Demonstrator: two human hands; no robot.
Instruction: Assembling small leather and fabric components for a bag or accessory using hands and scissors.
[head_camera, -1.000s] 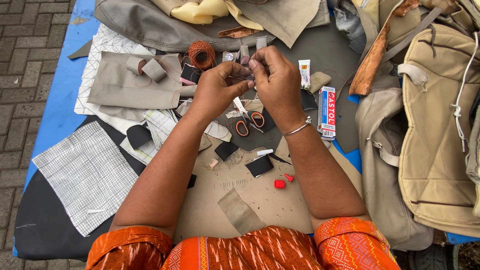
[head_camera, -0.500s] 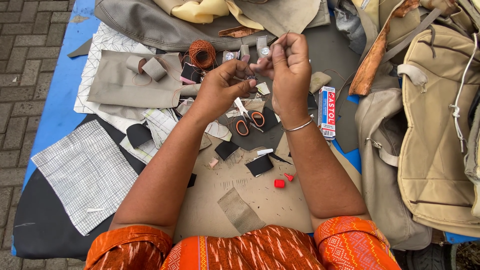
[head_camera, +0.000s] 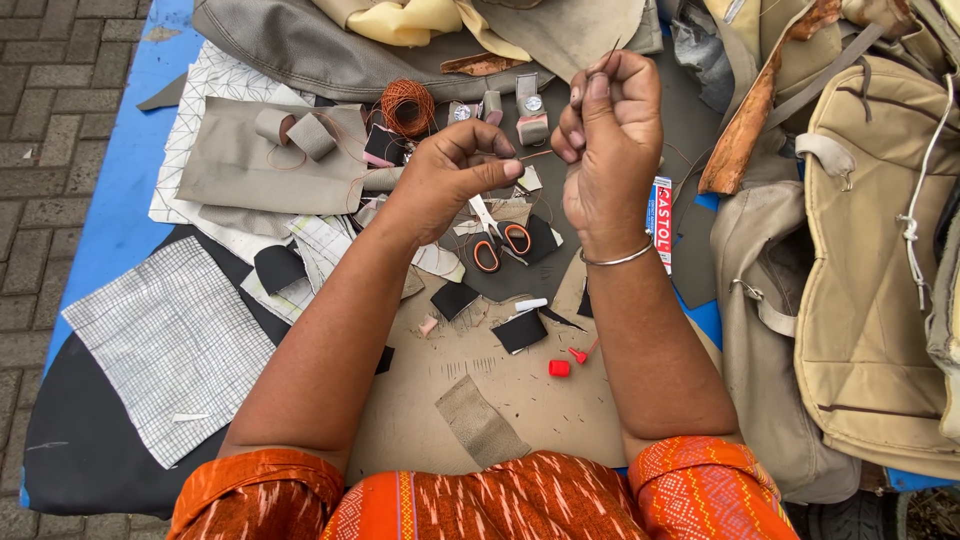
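Here both hands pinch orange thread: left hand (head_camera: 450, 170), right hand (head_camera: 605, 140), above the scissors (head_camera: 497, 238)

Spool (head_camera: 407, 106): orange thread, twelve o'clock.
Scissors (head_camera: 495, 240): orange-handled, centre.
Checked cloth (head_camera: 165, 340): eight o'clock.
Beige bag (head_camera: 880, 260): three o'clock.
Red cap (head_camera: 559, 368): near centre.

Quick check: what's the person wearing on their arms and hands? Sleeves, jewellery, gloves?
Both arms are bare from short orange sleeves with a woven white-flecked pattern and plain orange hem bands. The left hand has no glove, ring or band that shows. The right hand is also ungloved, with a thin silver metal bangle round its wrist. No watch shows.
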